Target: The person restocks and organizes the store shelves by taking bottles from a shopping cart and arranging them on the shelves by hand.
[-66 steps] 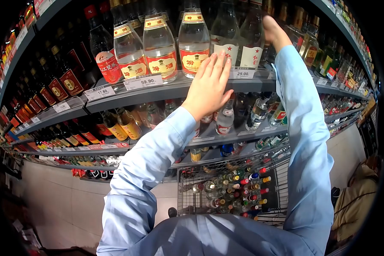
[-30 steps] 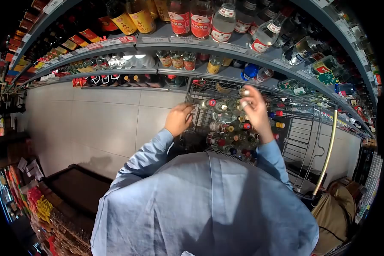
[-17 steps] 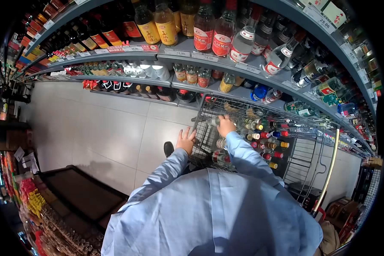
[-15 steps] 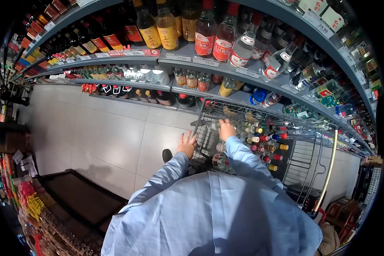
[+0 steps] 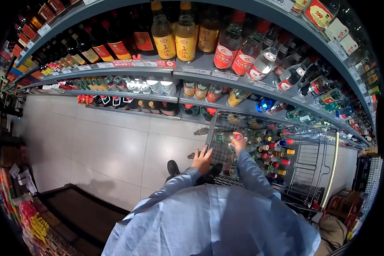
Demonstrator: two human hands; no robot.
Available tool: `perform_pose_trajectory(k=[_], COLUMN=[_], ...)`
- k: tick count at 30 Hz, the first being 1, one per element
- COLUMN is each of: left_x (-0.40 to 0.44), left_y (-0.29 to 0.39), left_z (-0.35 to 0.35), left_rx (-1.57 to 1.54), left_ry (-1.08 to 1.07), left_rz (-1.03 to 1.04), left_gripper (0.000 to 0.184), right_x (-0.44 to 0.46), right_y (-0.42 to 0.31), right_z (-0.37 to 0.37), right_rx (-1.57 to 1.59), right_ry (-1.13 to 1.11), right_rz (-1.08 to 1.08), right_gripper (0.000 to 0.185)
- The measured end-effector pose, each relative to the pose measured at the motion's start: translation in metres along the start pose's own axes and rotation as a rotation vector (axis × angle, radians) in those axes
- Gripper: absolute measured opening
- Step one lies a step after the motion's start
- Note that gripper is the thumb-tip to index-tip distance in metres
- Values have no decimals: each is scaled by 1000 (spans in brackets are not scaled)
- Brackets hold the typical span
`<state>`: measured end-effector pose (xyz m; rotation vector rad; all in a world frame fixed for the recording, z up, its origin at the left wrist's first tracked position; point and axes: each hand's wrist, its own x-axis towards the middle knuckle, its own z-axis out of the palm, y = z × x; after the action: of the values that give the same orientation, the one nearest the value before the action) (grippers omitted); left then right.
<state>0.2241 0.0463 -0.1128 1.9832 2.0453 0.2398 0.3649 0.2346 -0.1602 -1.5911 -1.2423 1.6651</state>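
My right hand (image 5: 240, 144) is inside the shopping cart (image 5: 212, 128), its fingers closed around a glass bottle whose red cap (image 5: 238, 136) pokes out at the top. Most of that bottle is hidden by the hand. Just left of it lies a clear glass bottle (image 5: 223, 137). Several bottles with yellow, red and blue caps (image 5: 274, 156) fill the cart to the right. With fingers spread, my left hand (image 5: 202, 159) is at the cart's near left edge; whether it touches the wire cannot be told. It holds nothing that I can see.
Beyond the cart, a long shelf (image 5: 192, 70) carries several rows of bottles, some with yellow labels (image 5: 185, 48). Pale floor tiles (image 5: 102, 141) stretch to the left. A dark low stand (image 5: 81, 205) is at lower left, beside packaged goods (image 5: 34, 222). The cart's handle (image 5: 331, 170) is at right.
The view has shifted, so shelf and cart appear lower and further right. My right hand now has a red-capped bottle showing in its grip. My left hand stays by the cart's edge, fingers spread.
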Motion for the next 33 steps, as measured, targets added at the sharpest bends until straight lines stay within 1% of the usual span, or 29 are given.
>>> perform_pose_trajectory(k=[1, 2, 6, 9, 10, 12, 13, 14, 15, 17, 19, 20, 21, 22, 23, 25, 26, 28, 29, 30, 31, 32, 33], left_x=[-1, -1, -7, -10, -11, -14, -15, -18, -19, -19, -16, -11, -10, -12, -16, -19, -19, -28, -30, -30, -34, -38, -42], left_y=[-1, -3, -12, -16, -19, -28, -31, -33, -37, -44, -49, -48, -50, -53, -54, -50, -42, -19, -11, -7, -6, -5, -5], left_z=[-1, -2, -9, -11, -12, -19, -27, -32, -28, -28, -39, -70, -92, -110, -126, -160, -176, -210, -219, -221, -226, -232, -239], left_rx=[-17, -23, -53, -57, -63, -66, -67, -73, -96, 24, 67, -10, -161, -312, -461, -672, -771, -996, -1107, -1072, -1069, -1065, -1061], left_ry=[36, -45, -75, -112, -131, -149, -153, -162, -182, -202, -248, -390, -337, -286, -235, -70, 66, 126, 159, 310, 270, 232, 193], left_rz=[15, 6, 20, 20, 16, 7, 4, 3, -14, -5, -55, -105, -77, -49, -20, 129, 216, 155, 125, 129, 115, 102, 89], left_gripper=[29, 39, 42, 43, 44, 44, 44, 44, 46, 52, 56, 67, 72, 78, 84, 100, 97, 94, 92, 86, 85, 84, 83], right_x=[-2, -4, -3, -9, -12, -20, -30, -51, -48, -77, -88, -90, -96, -128, -152, -179, -191, -213, -221, -229, -233, -234, -232], right_y=[3, 7, 10, 8, 7, 3, -5, -37, -40, -93, -117, -127, -138, -180, -209, -249, -264, -290, -301, -310, -316, -319, -321], right_z=[0, 3, 19, 26, 27, 33, 36, 41, 36, 38, 34, 35, 37, 45, 55, 60, 65, 75, 80, 84, 87, 89, 89], right_rx=[66, 72, -35, -67, -123, -331, -436, -509, -502, -522, -512, -340, -165, 14, 141, 199, 302, 476, 462, 447, 433, 441, 430], right_ry=[-6, -17, 96, 69, 57, 136, 174, 230, 191, 129, 137, 87, 39, -114, -133, -261, -262, -256, -281, -306, -331, -391, -457], right_rz=[26, 19, -16, -53, -78, -305, -415, -410, -323, -324, -500, -542, -579, -387, -396, -439, -396, -271, -280, -290, -301, -267, -284], right_gripper=[30, 34, 27, 27, 26, 26, 27, 32, 32, 31, 31, 29, 28, 22, 19, 21, 22, 23, 23, 23, 23, 18, 17])
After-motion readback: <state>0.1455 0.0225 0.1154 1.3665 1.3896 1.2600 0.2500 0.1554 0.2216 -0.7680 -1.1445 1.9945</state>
